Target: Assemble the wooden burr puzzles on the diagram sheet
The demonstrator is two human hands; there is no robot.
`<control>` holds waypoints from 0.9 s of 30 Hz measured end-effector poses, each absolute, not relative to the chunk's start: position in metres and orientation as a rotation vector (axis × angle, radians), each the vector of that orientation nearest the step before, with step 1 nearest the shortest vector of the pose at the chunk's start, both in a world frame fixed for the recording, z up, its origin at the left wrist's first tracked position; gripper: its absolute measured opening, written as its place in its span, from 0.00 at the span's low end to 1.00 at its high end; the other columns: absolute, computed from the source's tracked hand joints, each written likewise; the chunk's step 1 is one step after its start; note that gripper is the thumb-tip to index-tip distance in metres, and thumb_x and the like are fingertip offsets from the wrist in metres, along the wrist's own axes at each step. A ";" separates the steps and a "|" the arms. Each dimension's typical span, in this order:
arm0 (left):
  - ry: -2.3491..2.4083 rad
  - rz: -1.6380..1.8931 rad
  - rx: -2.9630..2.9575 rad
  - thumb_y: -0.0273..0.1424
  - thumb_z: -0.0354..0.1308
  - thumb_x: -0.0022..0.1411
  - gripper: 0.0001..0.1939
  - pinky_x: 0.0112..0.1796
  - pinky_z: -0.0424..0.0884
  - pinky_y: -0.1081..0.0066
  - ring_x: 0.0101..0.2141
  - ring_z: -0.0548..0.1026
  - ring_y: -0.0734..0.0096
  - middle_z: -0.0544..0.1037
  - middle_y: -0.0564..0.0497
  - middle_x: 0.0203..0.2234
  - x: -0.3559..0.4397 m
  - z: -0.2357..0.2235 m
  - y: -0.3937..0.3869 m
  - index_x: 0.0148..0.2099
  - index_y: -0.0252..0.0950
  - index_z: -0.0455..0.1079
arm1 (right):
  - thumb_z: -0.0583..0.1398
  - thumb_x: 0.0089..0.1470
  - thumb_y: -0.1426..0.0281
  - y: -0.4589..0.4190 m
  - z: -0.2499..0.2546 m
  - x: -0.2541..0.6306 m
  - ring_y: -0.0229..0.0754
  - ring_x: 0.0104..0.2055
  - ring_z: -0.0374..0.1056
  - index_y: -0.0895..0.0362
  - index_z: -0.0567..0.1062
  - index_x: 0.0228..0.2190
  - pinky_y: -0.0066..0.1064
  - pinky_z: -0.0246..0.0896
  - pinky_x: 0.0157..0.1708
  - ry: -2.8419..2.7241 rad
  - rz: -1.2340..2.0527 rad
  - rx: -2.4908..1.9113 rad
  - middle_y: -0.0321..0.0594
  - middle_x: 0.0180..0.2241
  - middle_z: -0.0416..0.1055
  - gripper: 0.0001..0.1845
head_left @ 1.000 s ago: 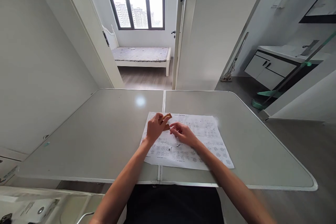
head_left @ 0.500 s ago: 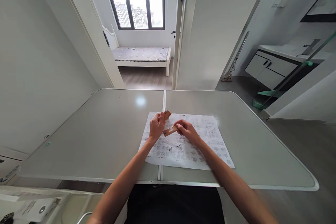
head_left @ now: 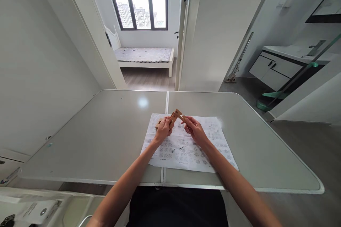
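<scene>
Left hand [head_left: 163, 131]: ours, fingers curled and pinching wooden pieces [head_left: 173, 117]; wood shows on both sides of the grip, count hidden by the hand.
Right hand [head_left: 195, 130]: ours, fingers pinching one end of a notched wooden piece [head_left: 181, 115].
Wood position: we have it all above the far part of the sheet, between and in our hands; the two hands' pieces slant up to a peak. Touching or just overlapping in view, we can't tell.
Paper sheet [head_left: 186, 161]: flat under our hands, covered in rows of small printed diagrams, too small for us to read.
Dark marks [head_left: 173, 150]: two small spots on the sheet, near side of our hands; print or loose bits, can't tell.
Tabletop [head_left: 106, 134]: pale, light edging, seam [head_left: 167, 102] running away from us; sheet lies across it.
Beyond tabletop: bed [head_left: 144, 55] below a window [head_left: 141, 17], seen through a doorway.
Far right: mop [head_left: 234, 72] standing beside a sink cabinet [head_left: 274, 67].
Lower left: white box [head_left: 36, 213], beside us.
</scene>
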State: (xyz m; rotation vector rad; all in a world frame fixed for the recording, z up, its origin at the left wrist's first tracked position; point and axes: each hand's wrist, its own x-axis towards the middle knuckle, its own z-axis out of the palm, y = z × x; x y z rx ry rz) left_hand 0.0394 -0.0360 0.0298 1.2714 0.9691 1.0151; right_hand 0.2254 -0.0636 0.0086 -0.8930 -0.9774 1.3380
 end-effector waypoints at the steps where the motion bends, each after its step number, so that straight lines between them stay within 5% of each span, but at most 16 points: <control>1: 0.967 1.004 1.276 0.54 0.49 0.70 0.22 0.15 0.47 0.75 0.13 0.55 0.80 0.62 0.61 0.20 0.040 0.029 -0.037 0.38 0.41 0.57 | 0.69 0.53 0.47 -0.063 0.008 0.226 0.32 0.22 0.55 0.54 0.77 0.39 0.30 0.51 0.22 -0.967 1.351 -0.899 0.37 0.33 0.74 0.25; 16: 0.964 0.999 1.367 0.54 0.56 0.67 0.23 0.17 0.53 0.75 0.16 0.59 0.79 0.66 0.58 0.22 0.046 0.013 -0.039 0.47 0.39 0.62 | 0.70 0.53 0.50 -0.068 0.009 0.218 0.43 0.39 0.70 0.53 0.79 0.38 0.29 0.65 0.28 -1.187 1.424 -0.866 0.41 0.39 0.74 0.21; 27: 0.919 0.995 1.350 0.48 0.52 0.71 0.17 0.16 0.56 0.78 0.15 0.61 0.81 0.67 0.60 0.22 0.044 0.014 -0.040 0.48 0.39 0.62 | 0.71 0.52 0.50 -0.066 0.008 0.222 0.38 0.32 0.67 0.53 0.82 0.38 0.29 0.62 0.26 -1.011 1.385 -0.905 0.39 0.35 0.75 0.21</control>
